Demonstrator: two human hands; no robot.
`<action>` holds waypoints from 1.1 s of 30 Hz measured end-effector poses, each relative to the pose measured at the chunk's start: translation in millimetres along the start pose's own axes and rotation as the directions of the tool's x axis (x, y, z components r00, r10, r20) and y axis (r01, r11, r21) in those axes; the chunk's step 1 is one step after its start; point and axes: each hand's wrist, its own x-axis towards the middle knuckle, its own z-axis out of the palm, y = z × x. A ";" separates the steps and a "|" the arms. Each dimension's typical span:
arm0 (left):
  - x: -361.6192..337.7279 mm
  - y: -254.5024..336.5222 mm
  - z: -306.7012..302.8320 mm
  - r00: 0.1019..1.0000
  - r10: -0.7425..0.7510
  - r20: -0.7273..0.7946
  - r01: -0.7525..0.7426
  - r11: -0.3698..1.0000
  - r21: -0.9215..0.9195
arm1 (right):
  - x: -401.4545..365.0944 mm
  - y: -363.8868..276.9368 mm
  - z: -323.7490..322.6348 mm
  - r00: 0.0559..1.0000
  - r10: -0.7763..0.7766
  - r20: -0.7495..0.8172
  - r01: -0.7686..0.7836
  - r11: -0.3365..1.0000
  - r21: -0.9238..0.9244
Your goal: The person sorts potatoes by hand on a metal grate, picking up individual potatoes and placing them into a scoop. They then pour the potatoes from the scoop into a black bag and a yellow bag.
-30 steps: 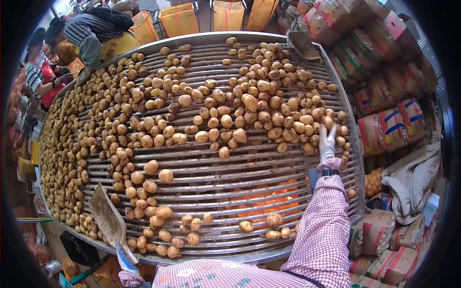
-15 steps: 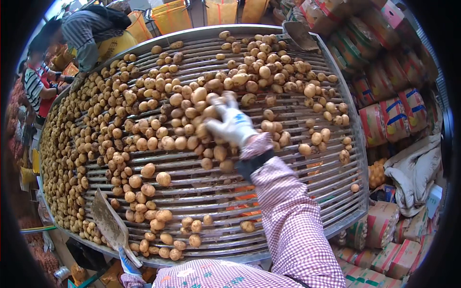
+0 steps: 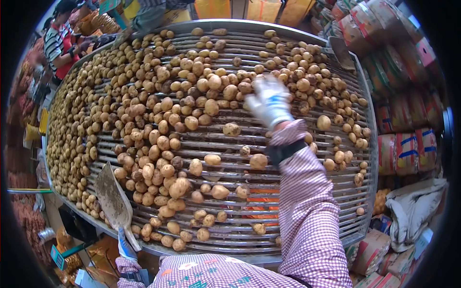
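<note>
Many potatoes [image 3: 163,141] lie spread over a slatted metal rack [image 3: 307,29] of long parallel bars. My right hand [image 3: 271,102], in a white glove with blue marks, reaches out over the far middle of the rack among potatoes. Motion blurs its fingers, but the thumb stands apart from them and nothing shows in its grasp. At the near left edge, my left hand [image 3: 126,246], in a white and blue glove, is closed around the handle of a dirty metal scoop [image 3: 113,197]. The scoop's blade rests on the bars beside potatoes.
Another scoop [image 3: 342,53] lies at the rack's far right corner. Packed cartons and sacks [image 3: 408,149] are stacked on the right, near a grey cloth [image 3: 414,211]. A person in a striped top [image 3: 57,48] works at the far left; another person's sleeve [image 3: 149,18] is at the far edge.
My right hand has moved away and to the right, off the clustered potatoes. Several potatoes have shifted toward the left and near side. The left hand still grips the scoop; the camera view has shifted.
</note>
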 end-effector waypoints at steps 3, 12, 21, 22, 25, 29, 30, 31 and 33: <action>6.5 -1.2 1.1 1.000 0.008 0.011 -0.008 0.999 -0.038 | -24.3 60.7 25.2 0.919 0.195 0.342 -0.173 0.980 -0.094; -4.3 2.1 5.8 0.998 0.009 0.067 -0.006 0.999 -0.036 | -19.2 9.2 -7.1 0.936 -0.297 -0.190 0.340 0.901 0.269; -7.4 10.1 5.2 0.997 0.004 0.083 -0.002 1.000 -0.022 | 35.6 131.0 59.1 0.923 0.363 0.127 -0.350 0.930 -0.115; -2.8 5.2 1.9 0.997 0.001 0.078 0.003 0.998 -0.057 | 33.7 94.6 44.3 0.918 0.316 0.237 -0.269 0.940 -0.212; -0.4 4.0 3.0 0.999 -0.010 0.040 0.012 0.998 -0.057 | 41.4 37.8 47.8 0.959 0.144 0.243 -0.124 0.988 -0.097; 13.1 -9.2 -8.6 0.999 0.003 0.045 0.001 0.996 -0.084 | 43.1 -30.8 79.4 0.983 -0.057 0.173 0.033 0.990 0.139; 13.4 -8.3 -6.2 0.999 0.011 0.046 -0.007 0.996 -0.085 | 40.9 -56.7 65.7 0.976 -0.014 0.219 -0.013 0.993 0.120; 12.5 -5.4 -3.9 0.999 0.016 0.051 -0.013 0.998 -0.068 | 43.7 -67.1 71.8 0.953 -0.167 0.253 0.134 0.981 0.142; 10.1 -4.3 -4.9 0.998 0.023 0.060 -0.021 0.999 -0.039 | 17.6 -124.5 51.9 0.909 -0.131 0.396 0.081 0.987 0.142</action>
